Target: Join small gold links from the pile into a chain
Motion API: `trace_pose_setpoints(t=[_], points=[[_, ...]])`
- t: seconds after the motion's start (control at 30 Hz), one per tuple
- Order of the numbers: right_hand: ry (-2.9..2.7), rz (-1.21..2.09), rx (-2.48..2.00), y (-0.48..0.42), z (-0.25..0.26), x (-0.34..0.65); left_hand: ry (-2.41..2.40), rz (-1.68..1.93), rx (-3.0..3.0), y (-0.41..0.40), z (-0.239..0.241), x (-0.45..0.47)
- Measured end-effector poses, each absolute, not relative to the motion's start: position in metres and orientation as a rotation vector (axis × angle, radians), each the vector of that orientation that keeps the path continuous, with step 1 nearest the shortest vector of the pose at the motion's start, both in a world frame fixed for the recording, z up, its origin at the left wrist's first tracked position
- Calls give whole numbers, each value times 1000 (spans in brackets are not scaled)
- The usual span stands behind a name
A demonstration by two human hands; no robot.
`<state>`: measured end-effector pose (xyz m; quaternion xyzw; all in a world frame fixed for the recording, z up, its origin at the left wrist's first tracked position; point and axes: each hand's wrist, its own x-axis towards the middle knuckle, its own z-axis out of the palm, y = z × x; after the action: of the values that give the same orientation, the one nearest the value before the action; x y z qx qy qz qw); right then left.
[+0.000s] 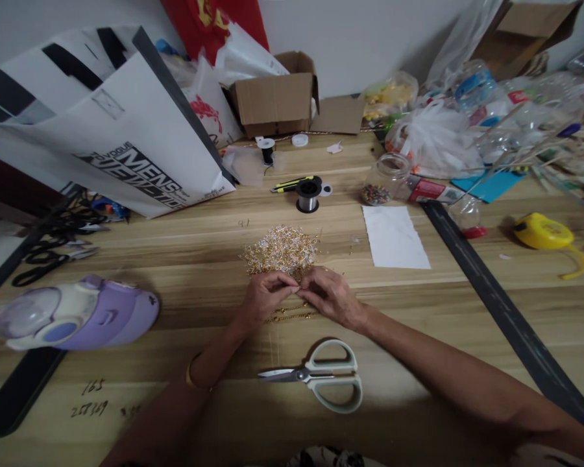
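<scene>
At the middle of the table, my left hand (267,297) and my right hand (331,295) meet with their fingertips pinched together. Whatever lies between the fingertips is too small to make out. Just beyond them is a heap of small gold and clear beads (282,248). A gold beaded chain (294,316) lies below my hands, partly hidden by them, and thin pale strands run down from near my left hand. Closer to me rests a pair of scissors (316,375) with pale handles, blades pointing left.
Behind the heap stand a wire spool (308,196), a yellow-black utility knife (292,185) and a jar of beads (385,178). White paper (396,237) and a yellow tape measure (544,231) lie right. A purple bottle (104,314), black scissors (43,263) and a large paper bag (121,130) occupy the left.
</scene>
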<state>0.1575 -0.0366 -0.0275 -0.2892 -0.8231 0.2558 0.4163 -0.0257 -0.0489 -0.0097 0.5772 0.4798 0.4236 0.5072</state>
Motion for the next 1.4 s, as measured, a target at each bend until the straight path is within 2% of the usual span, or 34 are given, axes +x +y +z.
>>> trace_pose_setpoints(t=[1.4], points=[[-2085, 481, -790, -36, -24, 157, 1147, 1090, 1520, -48, -9, -29]])
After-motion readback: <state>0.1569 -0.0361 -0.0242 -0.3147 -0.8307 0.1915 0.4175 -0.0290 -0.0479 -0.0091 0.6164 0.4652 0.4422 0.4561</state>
